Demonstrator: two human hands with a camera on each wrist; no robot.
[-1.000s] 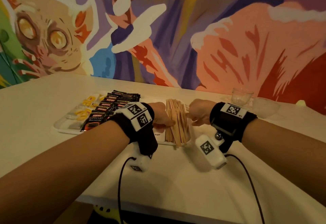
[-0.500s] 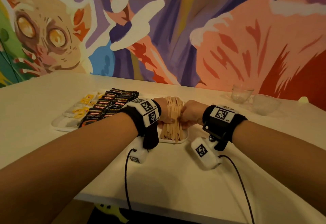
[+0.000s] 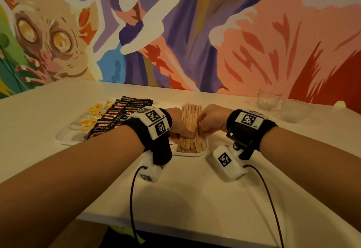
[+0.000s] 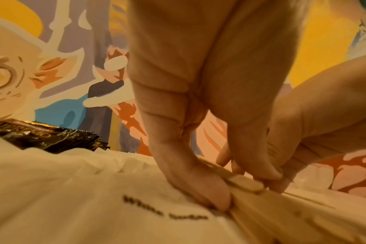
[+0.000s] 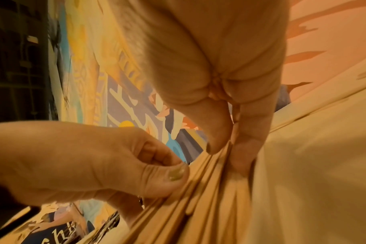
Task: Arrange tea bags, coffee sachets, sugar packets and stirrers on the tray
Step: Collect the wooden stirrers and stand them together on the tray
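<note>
My left hand (image 3: 176, 125) has its thumb and fingers (image 4: 211, 196) curled down onto the left edge of the bundle of stirrers (image 3: 190, 130), and my right hand (image 3: 212, 121) closes on the opposite edge, thumb tip and fingers (image 5: 217, 140) pinching the sticks between them; so both sets of fingers are gripping the stirrers, squeezing the bundle from either side. The sticks lie flat under my fingers, running away from me, at the right end of the tray (image 3: 192, 153).

The risk I see starts right at that squeeze. The sticks are thin, smooth and loose, and I judge that if I press harder from one side than the other, the middle of the bundle will buckle upward and sticks will ride over one another or fan out. The near ends, just this side of my fingers, already look uneven, so a quick release could leave them splayed.

Just left of my left fingers sit white packets (image 4: 94, 189), one printed with blurred writing that seems to start with "White", and further left the dark coffee sachets (image 3: 117, 115) and the tea bags (image 3: 88, 121) with yellow tags. A sideways shove could push stirrers onto those rows. To the right of my right fingers the tray ends close by, so a slip that way could send sticks over the rim onto the counter (image 3: 195, 189). My wrist cables also trail close to the tray's near edge and might nudge it
</note>
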